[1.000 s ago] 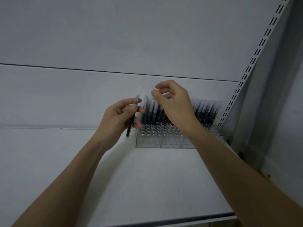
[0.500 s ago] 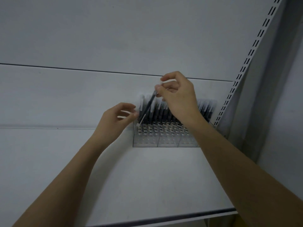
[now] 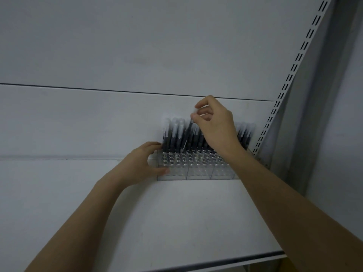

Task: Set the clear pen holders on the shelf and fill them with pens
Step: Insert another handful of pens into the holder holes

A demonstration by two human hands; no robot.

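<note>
Clear pen holders (image 3: pixel 198 171) stand side by side on the white shelf (image 3: pixel 176 222), against its back wall near the right corner. Their back rows hold several black pens with frosted caps (image 3: pixel 172 134); the front holes are bare. My right hand (image 3: pixel 215 122) pinches the cap end of one black pen (image 3: pixel 187 137), which slants down with its tip at a hole behind the front rows. My left hand (image 3: pixel 142 163) grips the leftmost holder's left end, thumb on its front face and fingers at its back corner.
A slotted white upright (image 3: pixel 290 79) runs diagonally along the shelf's right end, next to a grey side panel (image 3: pixel 334 114). The shelf's dark front edge (image 3: pixel 216 264) runs along the bottom. A seam (image 3: pixel 78 88) crosses the back panel.
The pen passed from my left hand to my right hand, which carried it over the holders and lowered its tip into them. My left hand moved down and right onto the holder's left end.
</note>
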